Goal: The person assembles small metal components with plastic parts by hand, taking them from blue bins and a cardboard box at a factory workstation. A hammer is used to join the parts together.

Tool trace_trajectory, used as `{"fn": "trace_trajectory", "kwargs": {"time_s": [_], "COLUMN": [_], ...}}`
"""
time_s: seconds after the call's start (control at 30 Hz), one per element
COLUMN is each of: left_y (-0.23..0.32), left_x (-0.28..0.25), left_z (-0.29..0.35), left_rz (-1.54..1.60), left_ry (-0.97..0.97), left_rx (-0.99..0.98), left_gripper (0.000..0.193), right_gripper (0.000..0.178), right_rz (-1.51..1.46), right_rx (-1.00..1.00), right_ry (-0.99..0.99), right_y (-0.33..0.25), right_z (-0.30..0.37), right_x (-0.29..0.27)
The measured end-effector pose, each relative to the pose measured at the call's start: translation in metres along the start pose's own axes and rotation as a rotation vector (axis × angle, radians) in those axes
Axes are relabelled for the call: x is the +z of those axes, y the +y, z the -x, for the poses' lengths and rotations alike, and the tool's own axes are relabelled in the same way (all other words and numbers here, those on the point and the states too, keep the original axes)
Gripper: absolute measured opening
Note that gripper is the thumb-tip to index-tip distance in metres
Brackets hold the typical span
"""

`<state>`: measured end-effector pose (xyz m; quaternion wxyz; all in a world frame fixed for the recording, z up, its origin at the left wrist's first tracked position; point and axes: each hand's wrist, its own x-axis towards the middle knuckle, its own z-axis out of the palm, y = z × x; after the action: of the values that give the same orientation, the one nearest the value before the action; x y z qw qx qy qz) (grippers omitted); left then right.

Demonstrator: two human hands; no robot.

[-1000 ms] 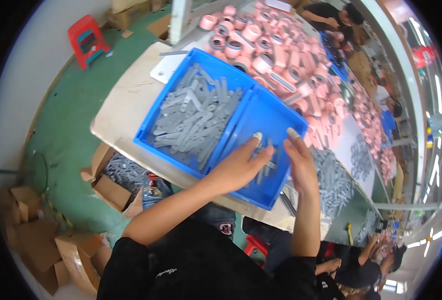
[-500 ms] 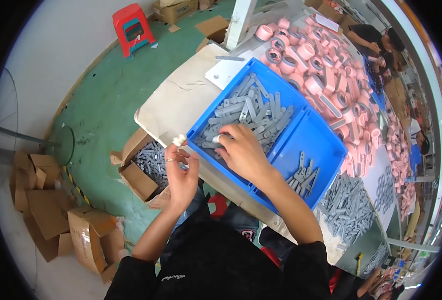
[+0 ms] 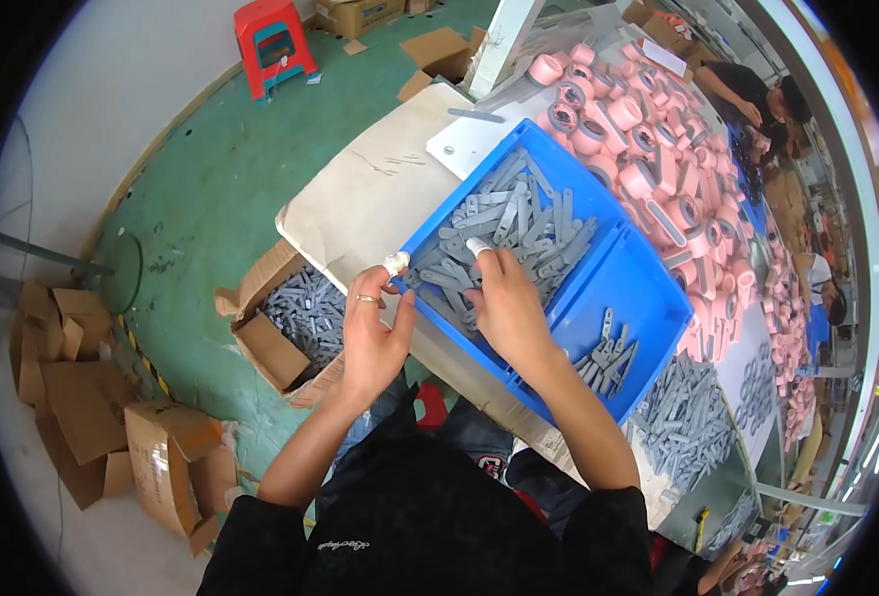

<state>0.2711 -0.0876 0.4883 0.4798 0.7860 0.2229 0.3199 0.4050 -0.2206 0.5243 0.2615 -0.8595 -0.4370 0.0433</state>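
Observation:
My right hand reaches into the left compartment of a blue plastic bin, over a heap of grey flat strips. A white wrap covers its index fingertip, which points at the strips with the thumb apart; nothing shows in its grip. At the bin's near left corner is my left hand, a ring on one finger and a white wrap on a fingertip. Its thumb stands away from the fingers and I see nothing held. More grey pieces lie in the bin's right compartment.
Pink ring-ended parts are piled behind the bin, and loose grey strips lie to its right. Left of the table stands an open carton of grey pieces. Cardboard boxes and a red stool are on the floor. Another person sits far right.
My left hand has risen to the bin's corner, its fingers less curled. The right hand has shifted slightly right, its index finger now straighter over the strips. The whole view has shifted slightly.

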Motion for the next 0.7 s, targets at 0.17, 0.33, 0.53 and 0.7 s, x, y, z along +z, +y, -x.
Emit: {"fn": "trace_trajectory", "kwargs": {"time_s": [0.17,0.33,0.53,0.7], "left_y": [0.002,0.017,0.027,0.028], "left_x": [-0.006,-0.008,0.005,0.028], "left_z": [-0.015,-0.039,-0.051,-0.052], "left_rz": [-0.132,-0.225,-0.336,0.039], "left_ry": [0.001,-0.111,-0.256,-0.220], "left_rx": [0.237,0.338,0.316,0.119], "left_gripper": [0.030,0.032,0.039,0.046], "right_gripper": [0.040,0.045,0.048,0.052], "right_rz": [0.177,0.247,-0.053,-0.309], "right_rx": [-0.124,-0.156,0.003,0.121], "right_ry": [-0.018,-0.001,-0.064,-0.012], "right_y": [-0.001,-0.002,0.005,0.012], "right_z": [0.012,0.015,0.007,0.011], "right_x": [-0.003,-0.007,-0.016,-0.025]}}
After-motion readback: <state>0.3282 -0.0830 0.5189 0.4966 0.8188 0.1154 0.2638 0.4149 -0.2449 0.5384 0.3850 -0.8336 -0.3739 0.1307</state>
